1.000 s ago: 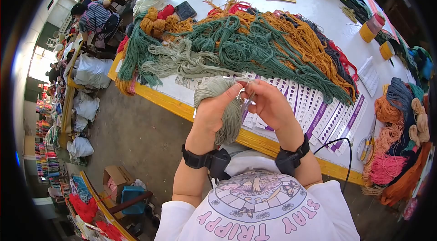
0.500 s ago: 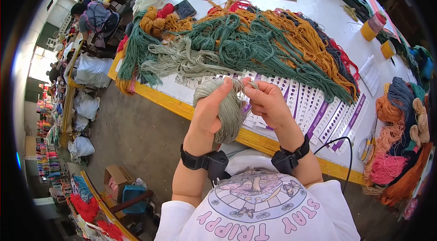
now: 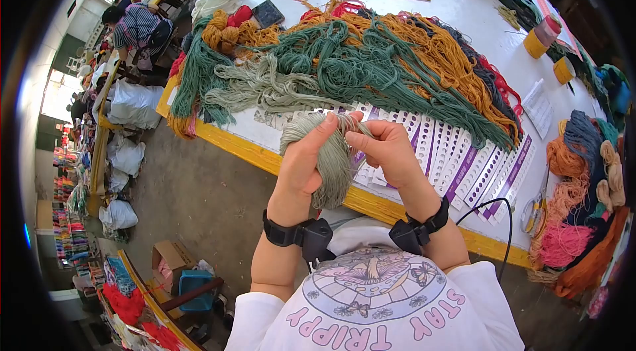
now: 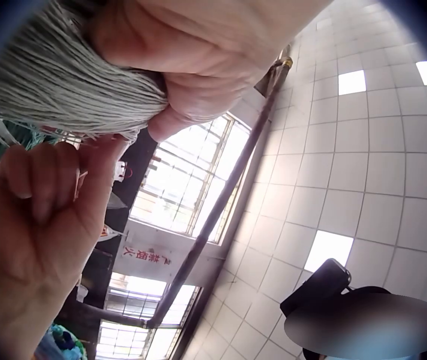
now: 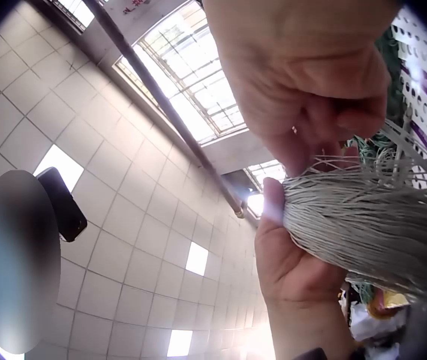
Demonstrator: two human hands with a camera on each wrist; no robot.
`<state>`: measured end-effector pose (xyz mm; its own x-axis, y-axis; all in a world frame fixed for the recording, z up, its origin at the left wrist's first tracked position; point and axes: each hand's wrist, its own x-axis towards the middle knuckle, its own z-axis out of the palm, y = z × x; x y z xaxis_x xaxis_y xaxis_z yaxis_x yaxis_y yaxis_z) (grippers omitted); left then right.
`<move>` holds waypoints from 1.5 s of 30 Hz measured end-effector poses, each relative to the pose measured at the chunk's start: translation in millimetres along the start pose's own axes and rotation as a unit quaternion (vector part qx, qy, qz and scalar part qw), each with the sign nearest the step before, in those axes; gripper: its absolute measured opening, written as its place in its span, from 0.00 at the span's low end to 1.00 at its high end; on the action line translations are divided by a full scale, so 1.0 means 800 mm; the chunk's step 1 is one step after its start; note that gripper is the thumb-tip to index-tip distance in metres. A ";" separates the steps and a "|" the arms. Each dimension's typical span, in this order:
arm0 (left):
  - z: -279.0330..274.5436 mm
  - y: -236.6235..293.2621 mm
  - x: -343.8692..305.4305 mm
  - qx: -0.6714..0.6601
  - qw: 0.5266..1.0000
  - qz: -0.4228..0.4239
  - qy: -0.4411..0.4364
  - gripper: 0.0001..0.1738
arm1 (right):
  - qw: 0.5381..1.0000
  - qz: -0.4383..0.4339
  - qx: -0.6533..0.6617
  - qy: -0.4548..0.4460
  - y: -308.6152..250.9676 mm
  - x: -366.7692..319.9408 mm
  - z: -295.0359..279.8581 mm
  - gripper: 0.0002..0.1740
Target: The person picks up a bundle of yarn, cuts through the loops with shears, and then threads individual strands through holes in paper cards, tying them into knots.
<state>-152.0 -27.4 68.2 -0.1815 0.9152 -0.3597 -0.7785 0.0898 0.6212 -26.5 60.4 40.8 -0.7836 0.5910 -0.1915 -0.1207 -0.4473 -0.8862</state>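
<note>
A thick skein of pale grey-green thread (image 3: 334, 179) hangs folded over my left hand (image 3: 307, 159), which grips it near its upper end, thumb along the near side. My right hand (image 3: 389, 152) pinches a few strands at that upper end, thumb and forefinger together. In the left wrist view the skein (image 4: 71, 86) bunches tightly, and the right fingers meet its lower edge. Seen from the right wrist, loose strands (image 5: 397, 154) stick out beside the skein's gathered end. White cards with punched holes (image 3: 430, 146) and purple stripes lie fanned on the table under the hands.
Green yarn (image 3: 358, 63), orange yarn (image 3: 430, 46) and a pale grey-green heap (image 3: 271, 86) spread across the white table with its yellow edge (image 3: 245, 157). Scissors (image 3: 532, 215) and more skeins lie at right. A black cable (image 3: 509, 232) loops near the right arm.
My right hand has shifted slightly, its fingers pulling at strands by the skein's top; the clear strip seen near it earlier no longer shows. My left hand keeps its grip almost in place.
</note>
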 end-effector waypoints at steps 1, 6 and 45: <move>0.001 -0.001 0.000 0.006 1.000 0.011 0.006 0.19 | 1.000 -0.010 -0.003 -0.001 0.000 -0.001 0.002 0.08; 0.004 -0.007 0.002 0.108 0.984 0.131 0.060 0.18 | 0.997 -0.027 0.063 0.036 0.010 0.003 0.000 0.08; -0.009 -0.003 -0.005 0.093 0.994 0.058 0.021 0.20 | 0.994 -0.076 -0.072 0.033 0.012 0.005 0.014 0.05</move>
<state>-153.6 -34.6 62.8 -0.2914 0.9071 -0.3037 -0.6276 0.0583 0.7764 -37.7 50.8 36.0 -0.7209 0.6890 -0.0745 -0.1416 -0.2516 -0.9574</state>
